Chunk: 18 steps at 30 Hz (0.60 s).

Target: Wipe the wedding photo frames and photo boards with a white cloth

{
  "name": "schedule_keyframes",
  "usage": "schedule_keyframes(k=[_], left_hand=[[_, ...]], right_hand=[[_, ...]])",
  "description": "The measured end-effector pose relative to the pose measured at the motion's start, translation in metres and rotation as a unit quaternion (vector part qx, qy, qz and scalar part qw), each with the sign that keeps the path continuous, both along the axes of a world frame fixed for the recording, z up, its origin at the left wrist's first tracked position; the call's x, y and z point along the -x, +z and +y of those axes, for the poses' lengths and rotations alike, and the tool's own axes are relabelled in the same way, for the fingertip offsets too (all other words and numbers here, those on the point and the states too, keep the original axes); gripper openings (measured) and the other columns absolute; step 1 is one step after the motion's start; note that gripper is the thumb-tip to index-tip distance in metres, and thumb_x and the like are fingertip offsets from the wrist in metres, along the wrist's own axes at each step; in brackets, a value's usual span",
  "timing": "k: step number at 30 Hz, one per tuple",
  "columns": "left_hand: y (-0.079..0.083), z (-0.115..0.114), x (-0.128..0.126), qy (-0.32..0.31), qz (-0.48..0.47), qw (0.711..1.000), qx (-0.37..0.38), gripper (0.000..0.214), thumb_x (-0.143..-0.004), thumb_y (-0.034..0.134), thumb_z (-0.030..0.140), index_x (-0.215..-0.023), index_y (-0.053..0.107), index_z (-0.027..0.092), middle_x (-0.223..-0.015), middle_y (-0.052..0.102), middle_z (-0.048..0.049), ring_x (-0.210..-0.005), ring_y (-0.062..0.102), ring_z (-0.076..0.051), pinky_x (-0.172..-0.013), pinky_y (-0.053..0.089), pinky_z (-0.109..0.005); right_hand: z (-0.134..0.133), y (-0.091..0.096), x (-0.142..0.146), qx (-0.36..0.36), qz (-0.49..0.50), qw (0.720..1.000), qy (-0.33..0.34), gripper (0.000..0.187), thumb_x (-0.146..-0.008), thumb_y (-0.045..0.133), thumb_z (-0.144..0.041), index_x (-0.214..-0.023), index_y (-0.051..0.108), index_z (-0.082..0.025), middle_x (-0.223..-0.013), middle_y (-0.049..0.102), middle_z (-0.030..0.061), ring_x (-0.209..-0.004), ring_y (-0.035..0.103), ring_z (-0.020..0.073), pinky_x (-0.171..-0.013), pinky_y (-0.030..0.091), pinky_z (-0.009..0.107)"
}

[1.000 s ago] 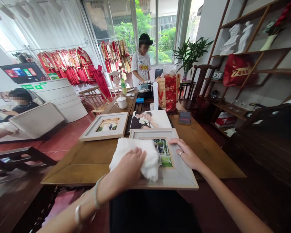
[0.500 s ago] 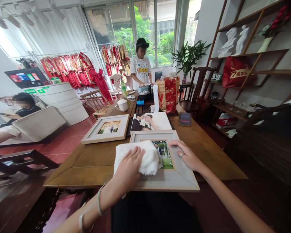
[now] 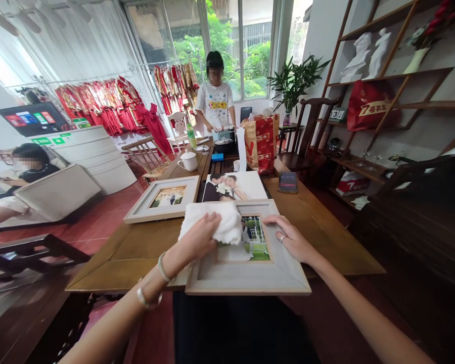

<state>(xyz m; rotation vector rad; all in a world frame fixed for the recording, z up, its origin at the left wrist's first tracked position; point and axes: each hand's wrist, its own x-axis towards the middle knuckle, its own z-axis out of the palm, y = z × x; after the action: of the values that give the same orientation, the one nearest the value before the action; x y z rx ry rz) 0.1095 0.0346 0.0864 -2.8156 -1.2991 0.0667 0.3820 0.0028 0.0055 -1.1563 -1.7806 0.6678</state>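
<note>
A picture frame (image 3: pixel 250 285) with a wide pale border lies at the near edge of the wooden table, around a photo (image 3: pixel 256 237) of people outdoors. My left hand (image 3: pixel 199 232) is on a folded white cloth (image 3: pixel 227 220), gripping it against the frame's upper left part; the cloth covers that corner and some of the photo. On the right border rests my right hand (image 3: pixel 291 240), fingers stretched out over the frame, a ring on one finger. A second framed photo (image 3: pixel 169 197) lies to the left, and an unframed wedding print (image 3: pixel 250 182) lies just behind.
Farther along the table (image 3: pixel 326 242) stand a white lidded cup (image 3: pixel 188 161), a blue box (image 3: pixel 217 157), a paper bag (image 3: pixel 263 144) and a small dark stand (image 3: pixel 287 182). One person (image 3: pixel 215 101) stands at the far end; another (image 3: pixel 30 167) sits at left.
My left hand has slid the cloth up and slightly left on the frame, baring more of the lower left border. My right hand stays on the right border. The far person's head has lowered.
</note>
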Motion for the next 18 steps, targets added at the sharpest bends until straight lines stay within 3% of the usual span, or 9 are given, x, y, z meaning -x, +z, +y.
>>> schedule_keyframes(k=[1,5,8,11,15,18], left_hand=[[0.002,-0.017,0.002,-0.004,0.005,1.0,0.015,0.071,-0.059,0.043,0.002,-0.13,0.041,0.006,-0.136,0.045,-0.0168,-0.13,0.038,-0.026,-0.107,0.031,-0.04],[0.011,-0.09,0.006,-0.05,0.005,0.99,0.132,0.09,-0.051,0.042,0.002,-0.14,0.03,0.011,-0.147,0.031,-0.0123,-0.137,0.023,-0.025,-0.112,0.023,-0.042],[0.011,-0.113,0.005,-0.069,-0.01,0.984,0.163,0.098,-0.046,0.041,0.003,-0.143,0.026,0.015,-0.151,0.024,-0.0085,-0.139,0.016,-0.022,-0.114,0.021,-0.042],[0.001,-0.094,0.003,-0.045,-0.019,0.991,0.124,0.097,-0.048,0.043,0.002,-0.142,0.025,0.013,-0.151,0.022,-0.012,-0.139,0.015,-0.022,-0.114,0.02,-0.042],[-0.013,-0.031,0.0,0.026,-0.016,1.0,-0.002,0.083,-0.056,0.045,-0.002,-0.138,0.032,0.009,-0.147,0.027,-0.0193,-0.137,0.021,-0.027,-0.112,0.023,-0.042],[-0.015,0.013,-0.002,0.019,-0.04,0.996,-0.077,0.073,-0.064,0.043,-0.003,-0.136,0.034,0.01,-0.145,0.032,-0.0183,-0.137,0.024,-0.026,-0.11,0.025,-0.041]], right_hand=[[0.0,0.001,0.0,0.005,0.0,1.0,-0.003,0.048,-0.067,0.038,-0.004,-0.106,0.057,-0.024,-0.114,0.055,0.0052,-0.118,0.047,0.022,-0.106,0.032,0.044],[-0.001,0.001,0.001,0.02,-0.002,1.0,-0.013,0.047,-0.067,0.039,-0.005,-0.106,0.057,-0.024,-0.117,0.054,0.005,-0.12,0.046,0.0219,-0.106,0.031,0.043],[-0.001,0.0,0.003,0.015,-0.002,1.0,-0.015,0.046,-0.067,0.039,-0.004,-0.105,0.057,-0.023,-0.116,0.054,0.0054,-0.119,0.046,0.0218,-0.106,0.03,0.043],[-0.001,0.0,0.005,0.008,-0.003,1.0,-0.01,0.046,-0.068,0.039,-0.004,-0.106,0.056,-0.023,-0.114,0.055,0.0055,-0.119,0.047,0.0217,-0.107,0.029,0.044],[-0.001,0.001,0.006,0.003,-0.004,1.0,0.0,0.047,-0.068,0.038,-0.004,-0.108,0.055,-0.024,-0.115,0.055,0.0052,-0.119,0.047,0.022,-0.107,0.029,0.046],[-0.001,0.001,0.007,0.006,-0.005,1.0,-0.003,0.047,-0.069,0.038,-0.004,-0.108,0.055,-0.024,-0.115,0.055,0.005,-0.119,0.047,0.022,-0.107,0.029,0.046]])
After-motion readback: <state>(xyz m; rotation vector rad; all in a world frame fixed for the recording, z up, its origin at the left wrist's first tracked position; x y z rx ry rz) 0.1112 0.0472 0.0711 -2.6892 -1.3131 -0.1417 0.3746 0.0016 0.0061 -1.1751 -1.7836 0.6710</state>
